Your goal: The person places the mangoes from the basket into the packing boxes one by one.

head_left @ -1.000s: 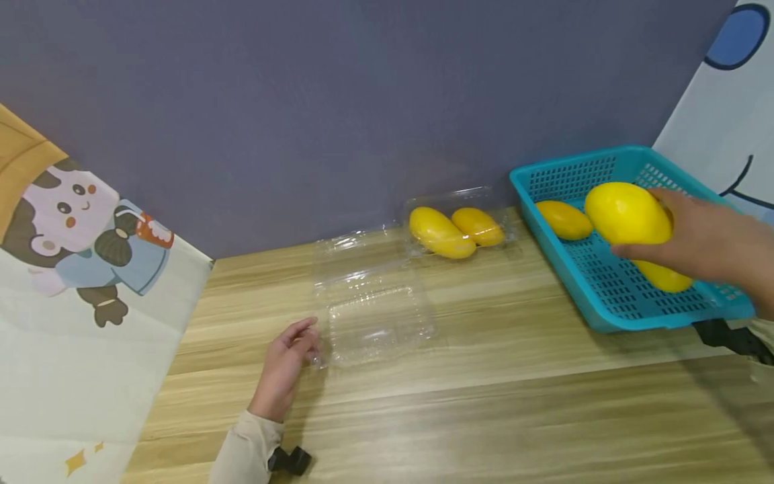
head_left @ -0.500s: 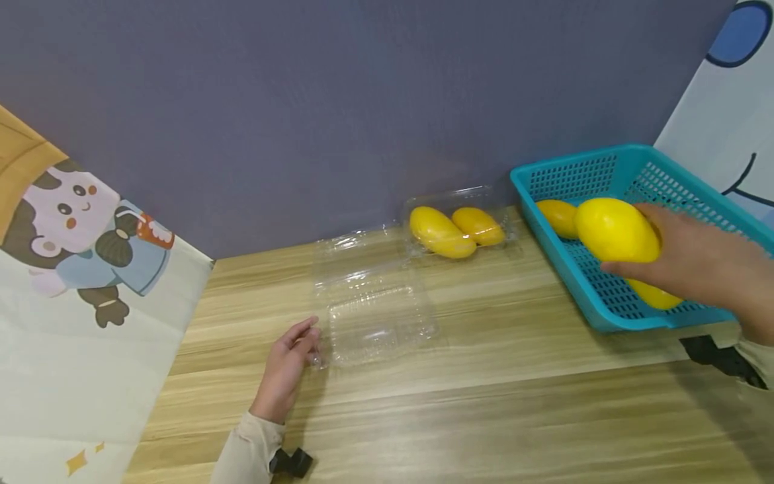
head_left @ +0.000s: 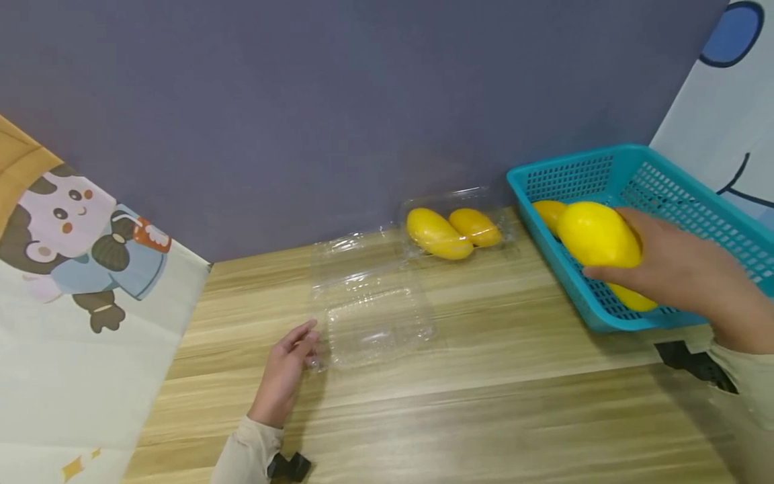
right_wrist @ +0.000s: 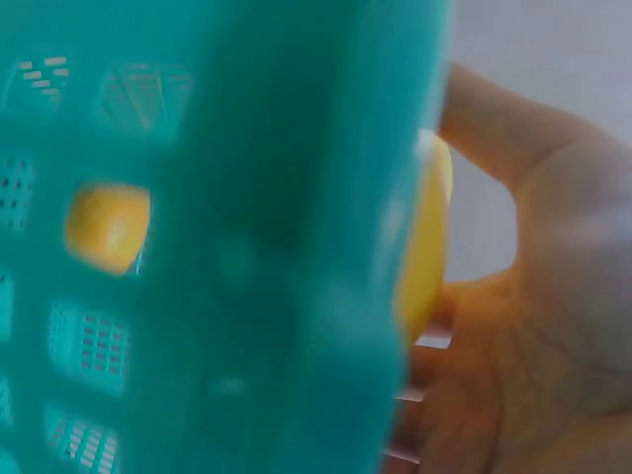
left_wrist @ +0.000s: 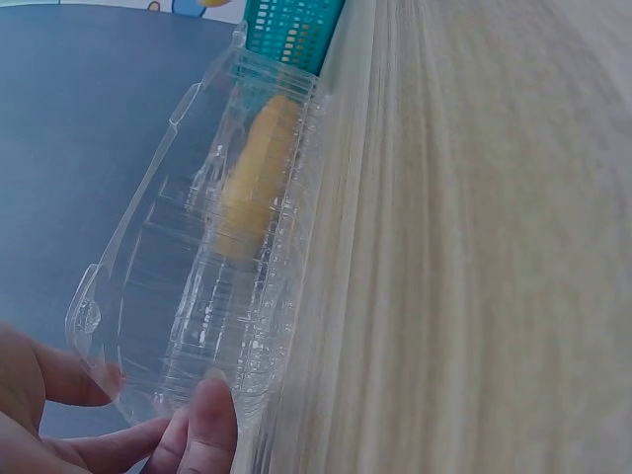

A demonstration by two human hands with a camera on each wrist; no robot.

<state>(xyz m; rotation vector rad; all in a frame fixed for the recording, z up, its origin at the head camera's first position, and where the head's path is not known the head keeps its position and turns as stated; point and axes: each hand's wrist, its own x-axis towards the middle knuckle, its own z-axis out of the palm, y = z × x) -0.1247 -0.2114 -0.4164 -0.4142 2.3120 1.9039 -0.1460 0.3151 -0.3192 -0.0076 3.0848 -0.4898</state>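
While the left hand (head_left: 285, 364) stays put, the right hand (head_left: 677, 269) has slid toward 8 o'clock in the head view over the last second, bringing its yellow mango (head_left: 595, 234) along. Right fingers: clamped round the mango, thumb across the near side, fingertips mostly hidden. Yellow below the thumb shifts with it; can't tell if same fruit or a second. Mango position: seen from the head, within the teal basket (head_left: 680, 324) outline, near its 9 o'clock wall; height over the rim unclear. Another mango (head_left: 546, 214) sits behind it in the basket toward 10 o'clock, now more covered.

Left fingers: pinching the 8 o'clock corner of the open clear clamshell (head_left: 375, 336), which hasn't moved. Just beyond it, at 1 o'clock, the clear box (head_left: 444, 199) with two mangoes (head_left: 438, 233) is also unchanged, basket further over at 3 o'clock from that.

Meaning: pick-up looks done, grip seems secure, carry underway but not out of the basket; left hand likely steadying the clamshell meanwhile. Main risk, probably: clipping the rim.
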